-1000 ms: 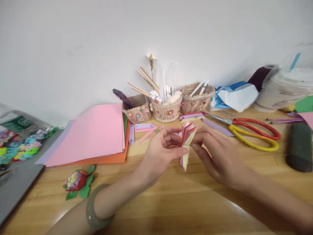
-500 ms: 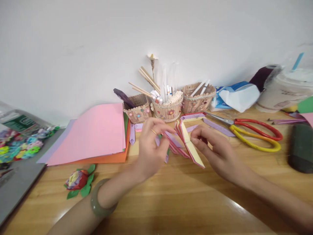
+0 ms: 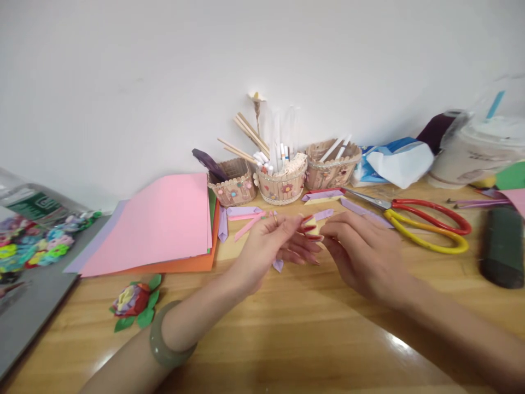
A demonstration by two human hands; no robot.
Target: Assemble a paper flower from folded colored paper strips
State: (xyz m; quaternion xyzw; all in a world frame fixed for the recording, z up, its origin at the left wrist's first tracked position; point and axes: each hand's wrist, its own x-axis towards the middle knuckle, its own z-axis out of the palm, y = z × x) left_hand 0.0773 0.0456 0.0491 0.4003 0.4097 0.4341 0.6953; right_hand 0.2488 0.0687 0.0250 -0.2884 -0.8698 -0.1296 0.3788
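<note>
Between my two hands is a small bundle of folded paper strips (image 3: 310, 225), yellow with red edges, mostly covered by fingers. My left hand (image 3: 273, 246) has its thumb on the left end of the bundle, with the other fingers stretched out underneath. At the right end, my right hand (image 3: 365, 249) pinches the paper between thumb and fingertips. Behind and around the hands lie loose folded strips: a pink strip (image 3: 248, 225), a lilac strip (image 3: 244, 210) and a red-edged lilac strip (image 3: 324, 195). A jade-like bangle (image 3: 162, 336) circles my left wrist.
Coloured paper sheets (image 3: 151, 230) and a paper flower (image 3: 133, 300) lie on the left. Decorated baskets (image 3: 283, 189) with pens and sticks line the wall. Right are red-and-yellow-handled scissors (image 3: 430, 227), a tissue pack (image 3: 394, 161), a drink cup (image 3: 471, 153) and a dark object (image 3: 502, 249).
My left hand has turned and moved right to take the folded strips with its thumb and fingers. The bundle has tilted, showing less of its length. My right hand still pinches it.
</note>
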